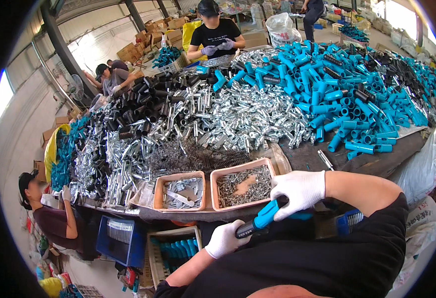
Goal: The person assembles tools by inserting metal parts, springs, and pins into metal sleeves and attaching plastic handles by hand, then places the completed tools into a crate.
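Close to my body, both hands hold one long teal and black plastic tool handle point(265, 215). My left hand point(225, 239), in a white glove, is closed round its black end. My right hand point(297, 191), gloved in white as well, grips the teal end with fingers and thumb. Just beyond it stands a pink tray of small metal parts point(262, 201). A second pink tray point(159, 203) to its left contains pins and a flat white strip. Part of the handle is hidden behind my right fingers.
Heaped on the table are teal tubes point(327, 89), shiny metal parts point(257, 116), black grips point(146, 109) and dark springs point(193, 158). Below its edge stand a blue crate point(101, 243) and a pale crate point(151, 258) with teal pieces. Co-workers sit at the far and left sides.
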`<action>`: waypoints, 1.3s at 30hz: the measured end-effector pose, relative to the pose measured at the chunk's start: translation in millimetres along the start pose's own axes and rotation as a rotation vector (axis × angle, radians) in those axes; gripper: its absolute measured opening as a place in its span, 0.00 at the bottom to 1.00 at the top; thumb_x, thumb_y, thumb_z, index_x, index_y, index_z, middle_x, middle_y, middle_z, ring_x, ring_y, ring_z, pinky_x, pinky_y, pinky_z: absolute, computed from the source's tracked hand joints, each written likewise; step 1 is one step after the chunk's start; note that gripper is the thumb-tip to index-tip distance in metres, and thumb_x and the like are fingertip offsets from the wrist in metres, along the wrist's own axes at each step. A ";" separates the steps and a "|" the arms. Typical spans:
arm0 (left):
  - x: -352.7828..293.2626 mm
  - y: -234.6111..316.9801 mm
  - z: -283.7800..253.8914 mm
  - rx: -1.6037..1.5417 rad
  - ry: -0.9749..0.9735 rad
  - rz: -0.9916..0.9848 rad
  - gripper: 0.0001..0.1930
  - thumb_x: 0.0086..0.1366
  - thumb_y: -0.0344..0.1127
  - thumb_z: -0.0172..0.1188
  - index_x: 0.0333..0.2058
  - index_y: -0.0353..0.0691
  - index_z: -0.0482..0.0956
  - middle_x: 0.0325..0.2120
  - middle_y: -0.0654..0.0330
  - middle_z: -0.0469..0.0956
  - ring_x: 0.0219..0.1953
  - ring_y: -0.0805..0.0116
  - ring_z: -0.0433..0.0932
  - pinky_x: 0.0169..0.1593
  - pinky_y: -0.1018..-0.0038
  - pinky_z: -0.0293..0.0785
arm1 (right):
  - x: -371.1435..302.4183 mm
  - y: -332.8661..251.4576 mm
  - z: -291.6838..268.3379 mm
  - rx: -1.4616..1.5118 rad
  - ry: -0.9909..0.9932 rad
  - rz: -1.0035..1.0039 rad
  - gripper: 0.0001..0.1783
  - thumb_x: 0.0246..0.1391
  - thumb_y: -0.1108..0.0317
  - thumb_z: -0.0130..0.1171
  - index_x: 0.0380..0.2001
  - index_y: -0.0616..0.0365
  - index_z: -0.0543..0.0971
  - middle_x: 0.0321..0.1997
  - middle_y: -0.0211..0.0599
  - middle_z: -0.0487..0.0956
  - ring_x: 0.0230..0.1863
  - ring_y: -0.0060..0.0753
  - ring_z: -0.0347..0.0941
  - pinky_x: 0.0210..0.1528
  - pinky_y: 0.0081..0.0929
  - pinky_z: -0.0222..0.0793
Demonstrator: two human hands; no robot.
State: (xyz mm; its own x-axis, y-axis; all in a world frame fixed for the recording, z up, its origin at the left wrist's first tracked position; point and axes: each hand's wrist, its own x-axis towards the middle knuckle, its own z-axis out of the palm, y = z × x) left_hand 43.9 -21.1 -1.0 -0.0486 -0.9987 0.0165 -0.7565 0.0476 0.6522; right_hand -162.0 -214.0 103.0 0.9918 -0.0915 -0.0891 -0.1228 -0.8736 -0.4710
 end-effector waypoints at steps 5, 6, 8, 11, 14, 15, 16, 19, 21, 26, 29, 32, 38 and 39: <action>-1.6 6.6 -7.6 -0.105 0.025 -0.145 0.17 0.52 0.42 0.70 0.32 0.35 0.76 0.20 0.48 0.74 0.23 0.58 0.78 0.30 0.68 0.73 | 12.2 -13.8 -17.3 0.228 -0.236 0.254 0.25 0.52 0.48 0.60 0.39 0.62 0.80 0.42 0.46 0.78 0.40 0.41 0.76 0.42 0.32 0.71; -0.8 6.4 -9.3 -0.106 0.023 -0.150 0.17 0.52 0.42 0.70 0.32 0.35 0.76 0.20 0.48 0.74 0.23 0.58 0.78 0.30 0.68 0.73 | 13.3 -12.1 -9.0 0.232 -0.239 0.252 0.25 0.52 0.48 0.60 0.39 0.62 0.80 0.42 0.46 0.78 0.40 0.41 0.76 0.42 0.32 0.71; 1.8 4.8 -13.0 -0.162 -0.046 -0.179 0.18 0.52 0.42 0.70 0.31 0.34 0.75 0.19 0.52 0.73 0.22 0.66 0.76 0.31 0.69 0.73 | 15.0 -7.4 13.9 0.834 0.202 0.083 0.19 0.58 0.60 0.55 0.47 0.61 0.77 0.50 0.44 0.77 0.52 0.35 0.74 0.55 0.31 0.68; -2.2 -0.2 -9.2 -0.461 -0.092 -0.284 0.15 0.57 0.41 0.66 0.33 0.36 0.75 0.19 0.59 0.75 0.20 0.66 0.75 0.29 0.70 0.72 | 18.2 -7.1 25.5 0.631 0.469 -0.170 0.17 0.57 0.70 0.55 0.50 0.59 0.74 0.49 0.42 0.77 0.52 0.38 0.73 0.59 0.33 0.65; 1.5 8.0 -15.6 -0.733 -0.193 -0.446 0.14 0.58 0.40 0.66 0.35 0.36 0.75 0.19 0.71 0.73 0.20 0.75 0.70 0.27 0.74 0.70 | 20.8 -23.8 20.6 0.436 0.688 -0.322 0.15 0.56 0.61 0.58 0.42 0.59 0.76 0.41 0.50 0.77 0.45 0.48 0.75 0.52 0.38 0.69; 2.3 7.8 -12.9 -0.655 -0.168 -0.359 0.14 0.57 0.39 0.67 0.35 0.37 0.75 0.20 0.70 0.73 0.22 0.78 0.68 0.28 0.76 0.69 | 18.3 -23.3 10.9 0.345 0.452 -0.109 0.18 0.56 0.54 0.57 0.40 0.60 0.77 0.36 0.52 0.78 0.41 0.51 0.76 0.48 0.39 0.71; 2.7 7.1 -9.2 -0.577 -0.142 -0.272 0.14 0.56 0.39 0.67 0.35 0.38 0.75 0.21 0.69 0.72 0.23 0.80 0.66 0.29 0.77 0.67 | 16.1 -21.9 6.8 0.250 0.213 0.099 0.23 0.57 0.48 0.55 0.37 0.60 0.77 0.31 0.54 0.78 0.37 0.53 0.77 0.44 0.41 0.72; 0.1 1.7 -6.0 -0.385 -0.089 -0.168 0.16 0.55 0.41 0.68 0.34 0.37 0.75 0.19 0.64 0.72 0.22 0.77 0.68 0.29 0.74 0.69 | 12.6 -12.2 -3.1 0.453 -0.106 0.295 0.37 0.61 0.35 0.40 0.26 0.61 0.80 0.21 0.46 0.79 0.23 0.44 0.77 0.32 0.36 0.73; 2.2 3.8 -9.1 -0.223 -0.082 -0.131 0.17 0.53 0.42 0.69 0.34 0.37 0.76 0.19 0.56 0.74 0.20 0.70 0.71 0.29 0.72 0.71 | 8.4 -6.3 -1.9 0.710 -0.280 0.428 0.41 0.60 0.32 0.35 0.25 0.61 0.80 0.20 0.36 0.80 0.16 0.29 0.73 0.26 0.29 0.71; 1.2 4.1 -2.9 -0.323 -0.157 -0.017 0.16 0.52 0.40 0.70 0.33 0.37 0.76 0.20 0.55 0.75 0.19 0.66 0.72 0.30 0.73 0.72 | 17.0 15.9 33.3 0.962 0.526 0.043 0.22 0.61 0.58 0.51 0.50 0.65 0.75 0.49 0.41 0.77 0.50 0.27 0.71 0.54 0.25 0.64; -3.8 -1.2 -9.2 -0.460 -0.006 -0.172 0.14 0.54 0.37 0.68 0.36 0.37 0.77 0.23 0.63 0.76 0.24 0.73 0.73 0.32 0.74 0.72 | 11.6 7.3 52.4 1.021 0.861 -0.050 0.17 0.60 0.72 0.45 0.48 0.66 0.76 0.49 0.42 0.77 0.55 0.33 0.70 0.59 0.33 0.62; -3.9 -11.1 -18.6 -0.753 -0.028 -0.449 0.12 0.57 0.34 0.65 0.38 0.37 0.77 0.29 0.70 0.77 0.29 0.77 0.73 0.35 0.77 0.71 | 14.2 -29.5 34.1 0.803 0.614 -0.623 0.15 0.56 0.74 0.49 0.45 0.64 0.78 0.49 0.46 0.78 0.56 0.45 0.71 0.64 0.43 0.57; 5.0 7.0 -4.0 -0.370 -0.022 -0.135 0.12 0.55 0.34 0.67 0.34 0.36 0.75 0.21 0.60 0.74 0.24 0.76 0.70 0.31 0.74 0.70 | 33.3 -20.7 14.0 0.936 0.428 -0.168 0.13 0.57 0.70 0.52 0.45 0.57 0.78 0.45 0.43 0.79 0.48 0.40 0.75 0.57 0.34 0.64; 2.9 -4.5 -9.7 -0.467 0.051 -0.208 0.12 0.55 0.33 0.66 0.35 0.35 0.76 0.22 0.63 0.75 0.24 0.75 0.71 0.31 0.74 0.71 | 30.7 -5.8 27.2 0.993 0.571 -0.172 0.13 0.58 0.70 0.51 0.45 0.58 0.78 0.48 0.44 0.78 0.51 0.41 0.74 0.59 0.34 0.64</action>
State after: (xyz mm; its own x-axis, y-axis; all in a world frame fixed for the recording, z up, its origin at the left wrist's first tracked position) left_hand 53.5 -24.3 3.5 0.1128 -0.9863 -0.1200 -0.3743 -0.1540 0.9144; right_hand -131.7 -198.8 79.0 0.8381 -0.4315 0.3336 0.2935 -0.1588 -0.9427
